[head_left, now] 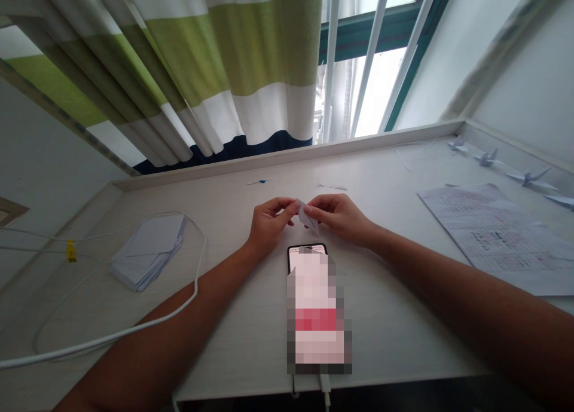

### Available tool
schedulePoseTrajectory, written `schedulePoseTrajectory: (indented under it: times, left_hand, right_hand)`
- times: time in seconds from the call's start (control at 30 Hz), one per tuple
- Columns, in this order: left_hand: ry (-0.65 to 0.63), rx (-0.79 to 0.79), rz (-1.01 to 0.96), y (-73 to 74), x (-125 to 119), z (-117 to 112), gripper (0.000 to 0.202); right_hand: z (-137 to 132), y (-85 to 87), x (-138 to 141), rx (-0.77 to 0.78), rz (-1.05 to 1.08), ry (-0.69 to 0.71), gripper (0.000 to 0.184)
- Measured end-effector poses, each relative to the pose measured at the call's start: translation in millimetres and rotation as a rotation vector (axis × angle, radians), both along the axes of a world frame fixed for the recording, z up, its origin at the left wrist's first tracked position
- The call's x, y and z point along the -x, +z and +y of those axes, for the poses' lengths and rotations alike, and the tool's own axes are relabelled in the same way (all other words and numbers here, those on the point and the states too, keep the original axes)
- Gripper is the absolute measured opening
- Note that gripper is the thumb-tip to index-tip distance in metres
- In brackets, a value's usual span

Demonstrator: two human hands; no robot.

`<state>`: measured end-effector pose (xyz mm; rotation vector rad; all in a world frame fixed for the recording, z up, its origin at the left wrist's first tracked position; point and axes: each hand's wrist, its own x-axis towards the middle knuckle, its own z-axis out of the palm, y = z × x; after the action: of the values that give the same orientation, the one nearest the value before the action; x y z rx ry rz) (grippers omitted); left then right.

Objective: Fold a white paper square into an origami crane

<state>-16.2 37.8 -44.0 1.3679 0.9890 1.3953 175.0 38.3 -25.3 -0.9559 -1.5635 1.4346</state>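
Note:
A small folded piece of white paper (308,216) is held up between my two hands, above the white desk. My left hand (273,219) pinches its left edge between thumb and fingers. On the other side, my right hand (338,217) grips the paper with thumb and curled fingers. Just below the hands lies a phone (314,310), its screen lit and mostly blurred out, with a white cable at its lower end. The fingertips behind the paper are partly hidden.
Left on the desk (242,352) is a stack of white paper (147,250), with a white cable (197,280) looping over my left forearm. Printed sheets (497,235) lie at right, near several folded paper cranes (529,177). A curtain (251,53) hangs behind.

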Motion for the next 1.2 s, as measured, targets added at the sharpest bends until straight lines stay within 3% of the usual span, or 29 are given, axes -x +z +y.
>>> schedulePoseTrajectory:
  times: [0.33,0.67,1.03,1.2]
  left_hand:
    - [-0.033,0.053,-0.003,7.6,-1.0,-2.5,0.027]
    - [-0.016,0.019,0.048,-0.4,1.9,-2.2,0.021]
    - [0.059,0.022,0.098,0.6,1.3,-3.6,0.025]
    - [0.033,0.055,0.061,-1.5,1.0,-0.9,0.028]
  right_hand:
    - [3.4,-0.1,-3.1,-0.011,-0.06,0.015,0.042]
    - [2.4,3.4,-3.9,0.05,-0.051,0.021,0.046]
    - [-0.3,1.7,-0.3,-0.006,-0.07,-0.021,0.045]
    - [-0.3,0.1,0.5,-0.015,-0.056,-0.013,0.043]
